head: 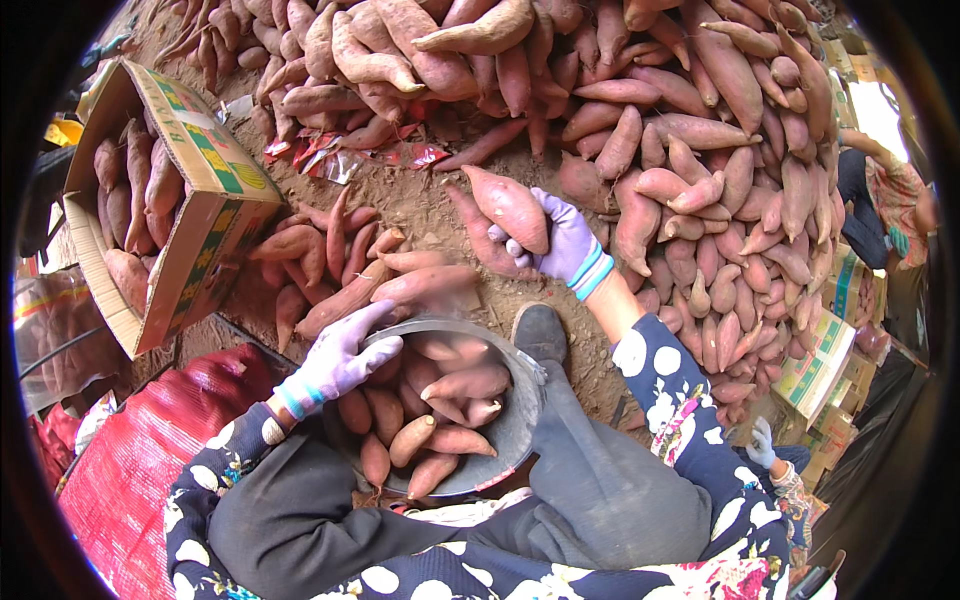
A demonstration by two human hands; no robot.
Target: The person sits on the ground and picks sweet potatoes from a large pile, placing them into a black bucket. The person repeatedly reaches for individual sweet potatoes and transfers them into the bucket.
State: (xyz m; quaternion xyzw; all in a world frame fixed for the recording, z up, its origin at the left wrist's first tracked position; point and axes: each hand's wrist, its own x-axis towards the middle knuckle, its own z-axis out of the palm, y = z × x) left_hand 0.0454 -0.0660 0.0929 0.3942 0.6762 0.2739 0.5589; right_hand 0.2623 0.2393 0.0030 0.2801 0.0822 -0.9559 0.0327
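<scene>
My right hand (568,238), in a lilac glove with a striped blue cuff, grips a plump sweet potato (504,201) over the bare soil. Partly behind it, another sweet potato (474,225) lies on the ground. My left hand (337,360), gloved alike, is at the left rim of a dark bucket (525,409), thumb and fingers spread with nothing in them. Whether it touches the rim is unclear. Between my legs, the bucket holds several sweet potatoes (465,382). Just beyond its rim lies a small heap of sweet potatoes (345,277).
A large sweet potato pile (675,135) spans the far side and right. At left, an open cardboard box (217,187) holds sweet potatoes, and a red mesh sack (165,450) lies below it. Co-workers (892,195) and cartons (814,364) are at right. Red plastic scraps (352,154) litter the soil.
</scene>
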